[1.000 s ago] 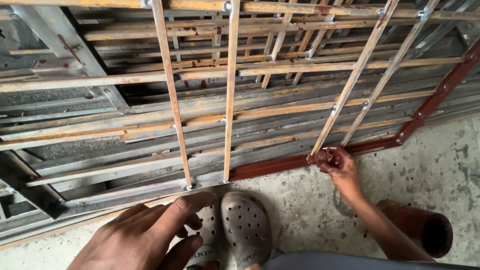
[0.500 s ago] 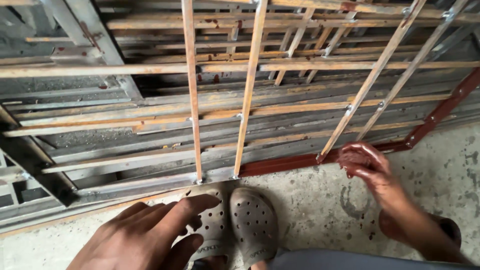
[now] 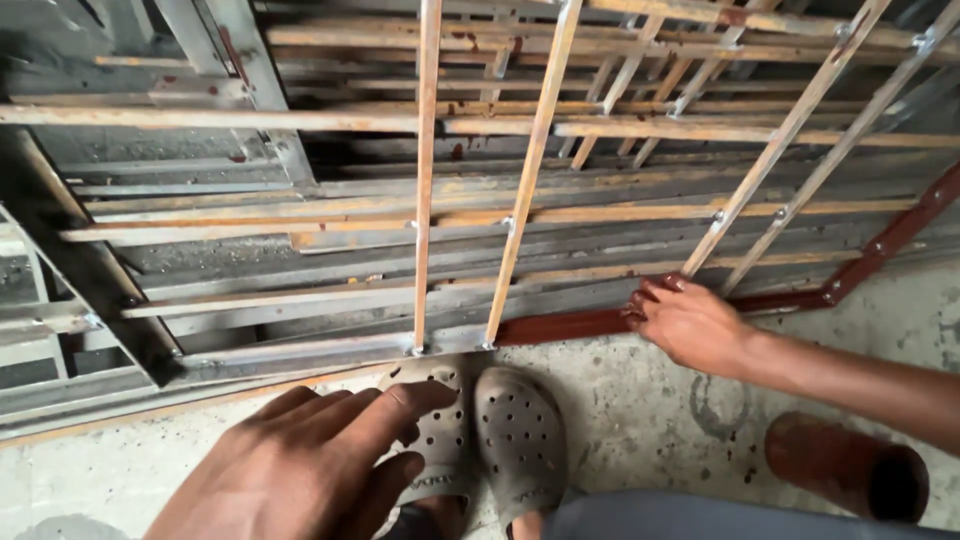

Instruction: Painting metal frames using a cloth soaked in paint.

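Below the frame (image 3: 560,325) my left hand (image 3: 300,465) is cut off, fingers spread, gripping nothing, over the clogs (image 3: 480,440). I see my right hand (image 3: 690,322) loosely open against the red bar (image 3: 880,245). Concrete floor (image 3: 650,420); rusty pipe (image 3: 850,465) half out of view.

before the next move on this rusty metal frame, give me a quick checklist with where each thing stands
1. Right hand on the frame: ok, its fingers rest on the red-brown bottom rail near the angled bars.
2. Left hand free: ok, open and holding nothing, hovering above the grey clogs.
3. Feet clear of the frame: not ok, the clog toes sit right at the frame's lower edge.
4. Hand protection: not ok, both hands bare beside rusty steel.
5. Frame steady: cannot tell.
6. Floor nearby: not ok, a rusty pipe section lies beside the right forearm.
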